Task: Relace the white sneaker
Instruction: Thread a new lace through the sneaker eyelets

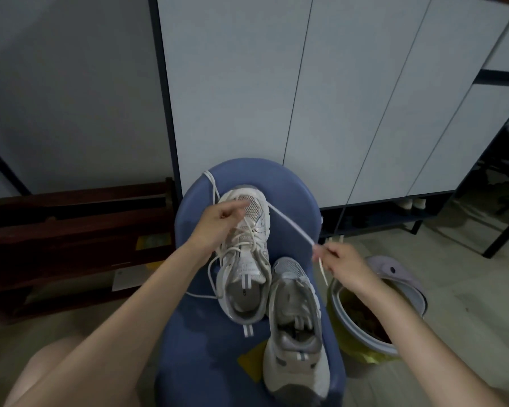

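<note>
Currently right hand [340, 264] pinching lace [288, 224] end, pulling taut; left hand [218, 220] curling fingers on white sneaker [246, 254] w/ lace strand — keep tension even, sneaker steadied.

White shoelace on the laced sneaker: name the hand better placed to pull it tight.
Right. The right hand already pinches the taut white shoelace, while the left hand rests at the white mesh sneaker's eyelets.

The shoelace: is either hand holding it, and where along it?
The right hand pinches the shoelace near its free end. The left hand seems to pinch it near the sneaker's toe.
</note>
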